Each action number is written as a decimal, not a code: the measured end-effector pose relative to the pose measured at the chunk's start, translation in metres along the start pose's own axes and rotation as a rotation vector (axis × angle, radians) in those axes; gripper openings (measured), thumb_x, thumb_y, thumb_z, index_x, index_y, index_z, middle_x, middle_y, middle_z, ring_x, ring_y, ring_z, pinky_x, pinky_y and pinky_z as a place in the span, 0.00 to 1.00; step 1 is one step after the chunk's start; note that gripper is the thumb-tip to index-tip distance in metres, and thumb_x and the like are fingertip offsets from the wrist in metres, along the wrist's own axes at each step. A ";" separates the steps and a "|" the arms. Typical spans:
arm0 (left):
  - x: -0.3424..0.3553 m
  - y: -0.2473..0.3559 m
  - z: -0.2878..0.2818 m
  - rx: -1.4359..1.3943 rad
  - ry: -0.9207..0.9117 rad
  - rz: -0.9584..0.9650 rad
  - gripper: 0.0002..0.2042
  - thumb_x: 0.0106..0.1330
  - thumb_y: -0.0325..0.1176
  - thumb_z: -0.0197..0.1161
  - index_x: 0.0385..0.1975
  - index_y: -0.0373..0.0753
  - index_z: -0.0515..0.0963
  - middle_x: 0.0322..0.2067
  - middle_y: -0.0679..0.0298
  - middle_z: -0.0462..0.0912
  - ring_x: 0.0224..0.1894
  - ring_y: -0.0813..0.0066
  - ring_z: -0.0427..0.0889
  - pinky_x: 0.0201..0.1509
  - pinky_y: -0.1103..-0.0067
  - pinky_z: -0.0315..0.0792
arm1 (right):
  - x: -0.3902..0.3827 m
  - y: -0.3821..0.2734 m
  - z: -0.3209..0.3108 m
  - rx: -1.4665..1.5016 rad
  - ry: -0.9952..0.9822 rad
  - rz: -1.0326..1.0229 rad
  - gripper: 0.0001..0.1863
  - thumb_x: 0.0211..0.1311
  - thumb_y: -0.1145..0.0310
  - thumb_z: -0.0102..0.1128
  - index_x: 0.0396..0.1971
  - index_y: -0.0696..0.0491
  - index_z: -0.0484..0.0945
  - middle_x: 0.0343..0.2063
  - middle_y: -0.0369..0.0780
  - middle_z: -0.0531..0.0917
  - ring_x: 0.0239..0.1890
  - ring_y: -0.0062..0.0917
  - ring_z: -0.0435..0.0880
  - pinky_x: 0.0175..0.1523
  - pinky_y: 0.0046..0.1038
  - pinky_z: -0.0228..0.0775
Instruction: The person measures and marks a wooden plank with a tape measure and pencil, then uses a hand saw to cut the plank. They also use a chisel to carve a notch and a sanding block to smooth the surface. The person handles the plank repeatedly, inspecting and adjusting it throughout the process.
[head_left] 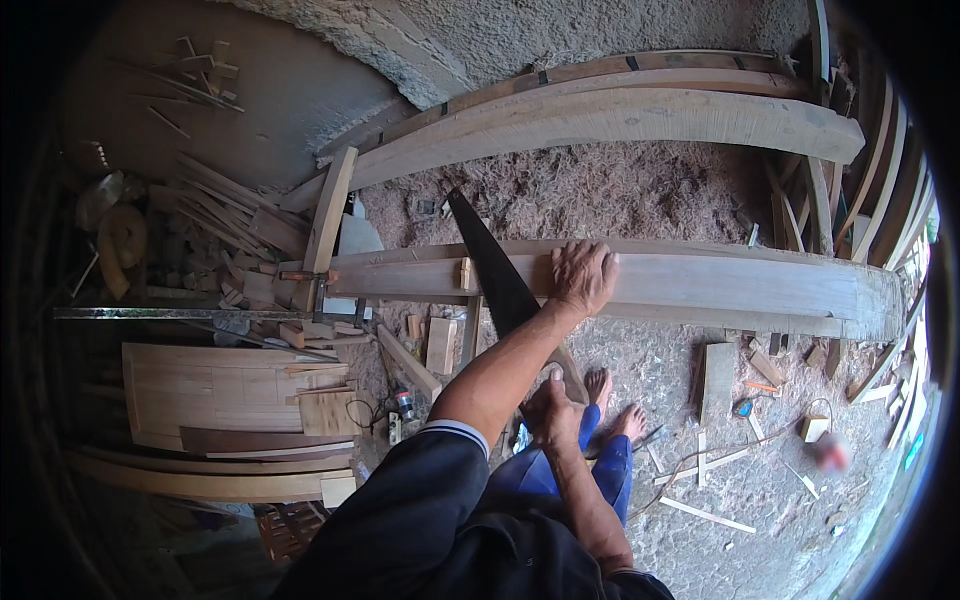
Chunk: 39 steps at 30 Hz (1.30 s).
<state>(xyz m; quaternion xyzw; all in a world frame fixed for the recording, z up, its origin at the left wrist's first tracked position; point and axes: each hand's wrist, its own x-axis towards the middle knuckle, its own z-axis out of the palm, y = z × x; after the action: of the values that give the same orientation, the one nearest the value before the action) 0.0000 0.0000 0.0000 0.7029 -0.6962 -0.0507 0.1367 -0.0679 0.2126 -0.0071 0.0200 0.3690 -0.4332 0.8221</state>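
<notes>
A long pale wooden plank [720, 282] runs across the middle, lying on supports. My left hand [583, 277] presses on its top, fingers bent toward the far edge. My right hand [553, 408], lower and nearer my body, is closed round the handle of a handsaw [500, 280]. The saw's dark, tapering blade slants across the plank just left of my left hand, its tip reaching past the far side. Whether the teeth are in the wood cannot be made out. A small wooden strip [465, 273] sits across the plank left of the blade.
A thick beam [600, 118] spans the far side above heaped shavings [620, 190]. An upright post [330, 215] and piled offcuts [240, 225] stand left. Curved panels [235, 395] lie lower left. My bare feet [628, 422] are beside scattered scraps, a tape measure [743, 408] and a cord.
</notes>
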 end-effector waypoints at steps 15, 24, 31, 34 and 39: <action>-0.008 0.009 -0.001 0.002 0.019 0.005 0.13 0.70 0.46 0.52 0.33 0.44 0.77 0.36 0.59 0.79 0.45 0.58 0.75 0.50 0.58 0.62 | -0.005 -0.004 -0.005 -0.178 0.102 0.106 0.15 0.72 0.54 0.57 0.29 0.48 0.72 0.14 0.30 0.66 0.14 0.17 0.64 0.19 0.24 0.56; -0.005 0.000 0.005 0.023 0.043 0.022 0.14 0.70 0.46 0.52 0.33 0.43 0.77 0.36 0.58 0.79 0.44 0.57 0.75 0.50 0.58 0.62 | -0.061 -0.013 -0.040 0.045 -0.027 0.037 0.32 0.69 0.64 0.61 0.69 0.54 0.63 0.23 0.28 0.71 0.17 0.14 0.66 0.21 0.22 0.59; -0.001 0.001 0.001 0.018 0.056 0.045 0.13 0.70 0.45 0.52 0.33 0.44 0.77 0.36 0.59 0.79 0.44 0.58 0.75 0.49 0.59 0.61 | -0.068 -0.017 -0.038 -0.026 -0.005 0.078 0.17 0.70 0.59 0.61 0.50 0.55 0.74 0.14 0.28 0.64 0.13 0.15 0.61 0.19 0.22 0.56; -0.003 -0.002 0.006 0.024 0.063 0.034 0.13 0.69 0.45 0.53 0.33 0.43 0.77 0.35 0.59 0.79 0.44 0.57 0.75 0.49 0.59 0.62 | -0.127 -0.038 -0.072 0.037 -0.049 0.084 0.30 0.70 0.60 0.61 0.66 0.56 0.64 0.16 0.28 0.65 0.15 0.15 0.64 0.23 0.22 0.61; -0.004 0.001 0.001 0.019 0.032 0.021 0.13 0.69 0.45 0.53 0.34 0.43 0.77 0.36 0.58 0.79 0.45 0.57 0.75 0.49 0.58 0.62 | 0.005 -0.003 0.002 -0.225 0.180 0.247 0.16 0.69 0.54 0.62 0.31 0.51 0.73 0.13 0.33 0.71 0.09 0.19 0.65 0.13 0.28 0.55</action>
<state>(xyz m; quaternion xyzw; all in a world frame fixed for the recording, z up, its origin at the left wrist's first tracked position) -0.0015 0.0037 -0.0011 0.6977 -0.7016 -0.0314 0.1413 -0.0667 0.2067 -0.0078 0.0120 0.4820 -0.2815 0.8297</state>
